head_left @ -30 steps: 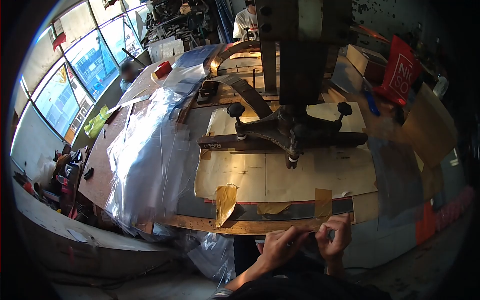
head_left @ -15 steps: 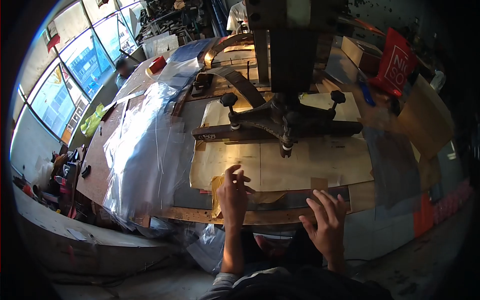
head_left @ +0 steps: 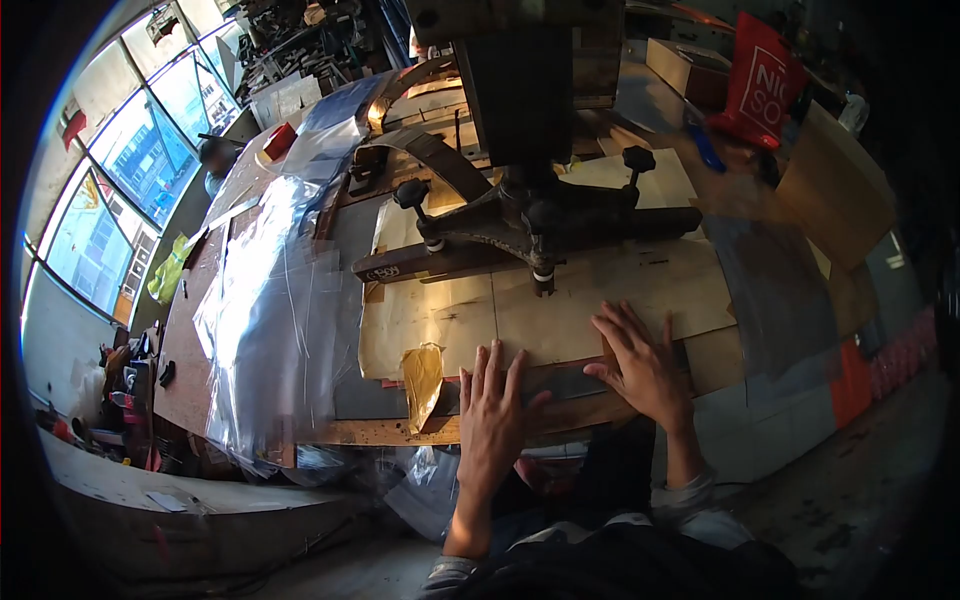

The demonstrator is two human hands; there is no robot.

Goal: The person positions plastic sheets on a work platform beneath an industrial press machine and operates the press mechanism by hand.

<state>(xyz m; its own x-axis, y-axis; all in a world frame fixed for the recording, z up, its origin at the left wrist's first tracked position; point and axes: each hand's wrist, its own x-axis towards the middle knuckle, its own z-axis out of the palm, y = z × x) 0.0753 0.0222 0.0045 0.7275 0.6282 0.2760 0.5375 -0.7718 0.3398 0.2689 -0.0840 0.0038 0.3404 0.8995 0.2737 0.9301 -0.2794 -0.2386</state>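
My left hand (head_left: pixel 492 415) lies open with fingers stretched forward, fingertips at the front edge of a cream-coloured sheet (head_left: pixel 450 325). To its right, my right hand (head_left: pixel 642 368) is spread open, its fingers over the same sheet's front right part. Neither hand grips anything. Left of my left hand, a piece of amber tape (head_left: pixel 422 385) hangs from the sheet's edge over the wooden table edge (head_left: pixel 375 432). Above the sheet stands a dark metal press head (head_left: pixel 535 215), with a long bar (head_left: pixel 440 263) across the sheet and black knobs on both sides.
Clear plastic sheets (head_left: pixel 265 330) are piled on the left of the table. At the right are a red bag (head_left: pixel 755 90), a cardboard box (head_left: pixel 688 72), a brown board (head_left: pixel 835 185) and a translucent sheet (head_left: pixel 775 290). Another person (head_left: pixel 215 160) is by the windows.
Both hands have reached forward to the cream sheet. My left hand has shifted right, away from the amber tape, and its fingers have straightened. The whole view has tilted slightly.
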